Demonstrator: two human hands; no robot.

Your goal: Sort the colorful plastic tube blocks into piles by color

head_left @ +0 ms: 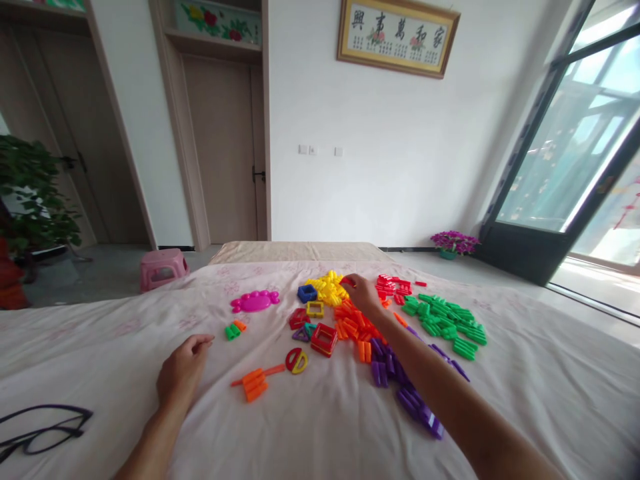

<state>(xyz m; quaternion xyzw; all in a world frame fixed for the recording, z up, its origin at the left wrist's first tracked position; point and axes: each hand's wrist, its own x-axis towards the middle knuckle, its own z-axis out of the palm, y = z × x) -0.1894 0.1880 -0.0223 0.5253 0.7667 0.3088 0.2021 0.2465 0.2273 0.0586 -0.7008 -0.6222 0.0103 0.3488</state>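
Note:
My right hand (361, 293) is closed on a small red piece (347, 281), just right of the yellow pile (327, 288). Below its wrist lies the orange pile (353, 321); red pieces (393, 287) and green pieces (445, 315) are to its right. Purple pieces (387, 363) lie partly under the forearm. My left hand (184, 367) rests on the cloth at the left, fingers curled together; whether they hold anything is hidden. Nearest to it are a small green piece (233, 331) and an orange assembly (254, 385).
A magenta crab-like piece (255, 301), a blue frame (307, 293), a red square stack (324, 339) and a red-yellow round piece (297, 361) lie mid-cloth. Black glasses (45, 430) lie at the left. Beyond the cloth (200, 300) stands a pink stool (164, 268).

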